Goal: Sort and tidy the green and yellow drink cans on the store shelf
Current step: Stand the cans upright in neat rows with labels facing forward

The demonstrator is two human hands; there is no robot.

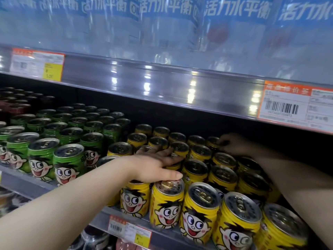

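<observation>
Green cans (68, 159): upright in rows on the left half of the shelf (23, 179); the leftmost are cut off by the frame edge; the back rows fade into shadow.
Yellow cans (198, 210): upright in rows on the right half, just beside the green block; the nearest at lower right are cut off; some are partly hidden under the forearms.
Left hand (155, 165): reaches from lower left over the yellow block; palm down; fingers stretched forward and slightly spread across the can tops; thumb straight along the near side; fingertips in shadow; whether anything is gripped underneath cannot be told.
Right hand (234, 145): reaches in from the right, deep under the upper shelf; fingers bent at the top of a rear can (212, 141); heavy shadow; whether it pinches the rim or only touches it cannot be told.
Dark cans (16, 103): far left, behind the green block; print unreadable.
Bottles (162, 24): on the upper shelf; blurred; blue labels; tops cut off.
Right tag (295, 105): orange-edged; barcode visible; text unreadable; right end cut off.
Left tag (36, 65): yellow price patch; figures blurred.
Lower tag (129, 230): on the front rail below the yellow cans; blurred.
</observation>
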